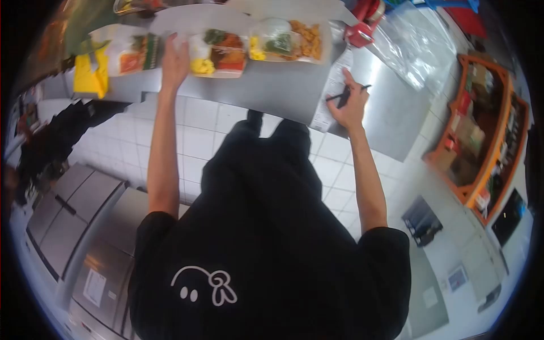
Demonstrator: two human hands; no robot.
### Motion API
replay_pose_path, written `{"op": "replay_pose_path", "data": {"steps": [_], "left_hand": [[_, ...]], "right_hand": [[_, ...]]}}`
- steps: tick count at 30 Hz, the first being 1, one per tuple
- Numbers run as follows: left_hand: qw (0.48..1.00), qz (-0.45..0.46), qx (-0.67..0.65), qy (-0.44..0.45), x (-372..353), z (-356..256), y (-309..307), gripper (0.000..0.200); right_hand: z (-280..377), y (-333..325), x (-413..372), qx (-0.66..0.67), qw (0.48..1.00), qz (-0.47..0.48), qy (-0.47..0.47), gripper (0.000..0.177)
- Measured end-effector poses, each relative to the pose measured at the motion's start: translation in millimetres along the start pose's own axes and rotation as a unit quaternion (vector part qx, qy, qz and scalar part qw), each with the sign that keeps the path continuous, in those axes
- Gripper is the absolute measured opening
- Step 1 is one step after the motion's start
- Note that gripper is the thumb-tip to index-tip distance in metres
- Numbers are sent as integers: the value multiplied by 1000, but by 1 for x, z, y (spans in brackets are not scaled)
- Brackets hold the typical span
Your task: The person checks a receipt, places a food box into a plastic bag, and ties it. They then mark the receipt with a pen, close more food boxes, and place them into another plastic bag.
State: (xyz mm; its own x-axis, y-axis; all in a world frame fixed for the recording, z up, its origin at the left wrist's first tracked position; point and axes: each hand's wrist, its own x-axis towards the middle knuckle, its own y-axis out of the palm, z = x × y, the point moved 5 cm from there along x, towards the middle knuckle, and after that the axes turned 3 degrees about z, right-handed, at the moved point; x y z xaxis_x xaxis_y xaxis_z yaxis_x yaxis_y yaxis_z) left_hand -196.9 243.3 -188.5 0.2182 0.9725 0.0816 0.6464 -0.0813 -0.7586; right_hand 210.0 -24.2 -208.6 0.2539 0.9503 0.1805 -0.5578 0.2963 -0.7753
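Observation:
My right hand (351, 106) grips a black pen (341, 97) over a long printed paper receipt (326, 115) on the steel counter (277, 93). My left hand (176, 63) has its fingers stretched out and holds nothing, right at the left side of the middle food box (229, 73). That box contains yellow egg, greens and reddish pieces. To its right, another open food box (292, 60) has rice, greens, egg and fried pieces. Left of my left hand is a third open food box (116, 63) with orange-red food.
A yellow cloth (90, 73) hangs at the counter's left edge. Clear plastic bags (413, 42) and a red item (362, 28) lie at the right. Orange shelving (467, 130) with goods stands farther right. Steel cabinets (102, 272) are at lower left.

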Motion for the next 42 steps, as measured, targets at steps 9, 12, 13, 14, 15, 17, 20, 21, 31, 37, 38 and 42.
{"op": "replay_pose_path", "data": {"steps": [9, 12, 13, 14, 15, 17, 20, 21, 31, 37, 38, 42], "left_hand": [[957, -53, -184, -218, -2, 44, 9, 42], [889, -39, -363, -276, -6, 45, 14, 42], [861, -23, -424, -282, -9, 44, 15, 43], [855, -15, -435, -283, -11, 44, 15, 43], [858, -18, -431, -279, -14, 39, 13, 43], [900, 4, -368, -236, -16, 26, 9, 42], [891, -5, -391, -230, -20, 14, 11, 41], [892, -8, -391, -227, -22, 17, 11, 41], [872, 19, -425, -241, -20, 29, 17, 48], [862, 26, -449, -233, -19, 41, 21, 52], [862, 34, -452, -228, -18, 45, 21, 52], [857, 24, -452, -247, -22, 46, 20, 53]], "right_hand": [[-8, 1, 0, 1, 999, 34, 2, 73], [-20, 6, -4, 41, 999, 32, -1, 54], [-22, 8, -7, 45, 998, 34, 2, 54], [-24, 9, -8, 57, 998, 24, -9, 55], [-24, 9, -5, 69, 997, 10, -24, 55], [-18, 4, -5, 51, 998, 14, -18, 56], [-22, 2, -7, 35, 999, 29, -7, 57], [-23, 3, -7, 50, 998, 19, -13, 57], [-26, 5, -7, 25, 999, 38, -9, 48], [-22, 2, -7, 38, 999, 34, -17, 51], [-18, -1, -7, 41, 998, 35, -19, 51], [-8, -1, -4, 22, 996, 77, -32, 61]]}}
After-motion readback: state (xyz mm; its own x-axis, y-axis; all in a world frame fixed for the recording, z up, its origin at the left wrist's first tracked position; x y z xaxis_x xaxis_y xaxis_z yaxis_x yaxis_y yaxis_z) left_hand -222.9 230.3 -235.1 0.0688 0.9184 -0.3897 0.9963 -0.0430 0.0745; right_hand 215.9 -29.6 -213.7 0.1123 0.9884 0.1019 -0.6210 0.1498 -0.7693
